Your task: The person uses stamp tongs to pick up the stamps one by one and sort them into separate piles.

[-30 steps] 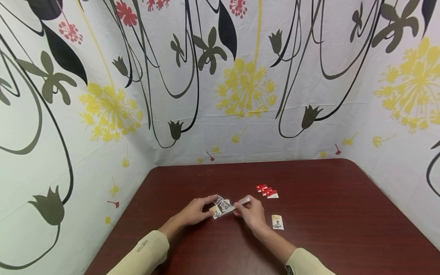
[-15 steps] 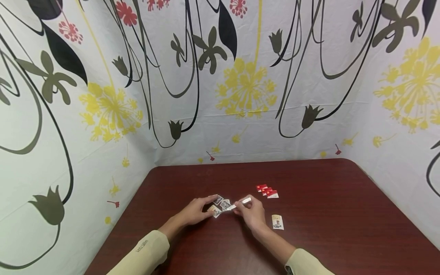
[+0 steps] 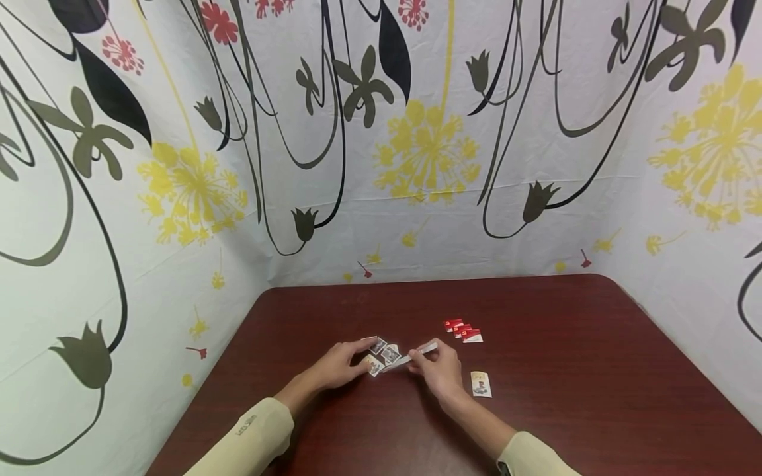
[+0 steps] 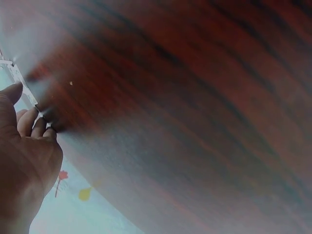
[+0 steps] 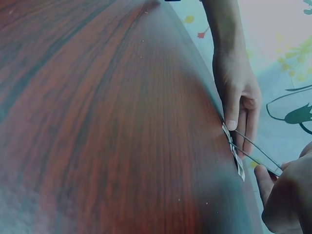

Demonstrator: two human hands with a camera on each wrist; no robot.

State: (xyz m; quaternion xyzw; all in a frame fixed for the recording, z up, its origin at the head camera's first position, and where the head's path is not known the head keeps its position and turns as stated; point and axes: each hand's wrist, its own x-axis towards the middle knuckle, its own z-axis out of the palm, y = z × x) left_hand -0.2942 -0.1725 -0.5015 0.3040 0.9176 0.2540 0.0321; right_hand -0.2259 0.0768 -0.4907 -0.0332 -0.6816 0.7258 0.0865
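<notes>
My left hand [image 3: 340,363] rests at a small cluster of stamps on the table, index finger at the upper stamp [image 3: 378,345] and thumb at the lower, yellowish stamp [image 3: 374,365]. A grey-pictured stamp [image 3: 390,355] lies between them on the right. Metal tweezers [image 3: 400,361] are pinched in my right hand [image 3: 439,371], tips down at the cluster's lower right edge. In the right wrist view, the tweezers [image 5: 258,148] have their prongs apart beside the stamps [image 5: 239,168]; whether the tips touch paper cannot be told.
A single yellowish stamp [image 3: 481,385] lies right of my right hand on the brown table [image 3: 565,370]. Farther back, several red-and-white stamps [image 3: 462,331] overlap in a slanting row. A flower-patterned cloth [image 3: 381,251] hangs behind and beside the table.
The tweezers' tips have gone from the lower stamp's near edge up and right, and the right hand has shifted slightly right. The lower stamp has moved a little away; the left hand stays put.
</notes>
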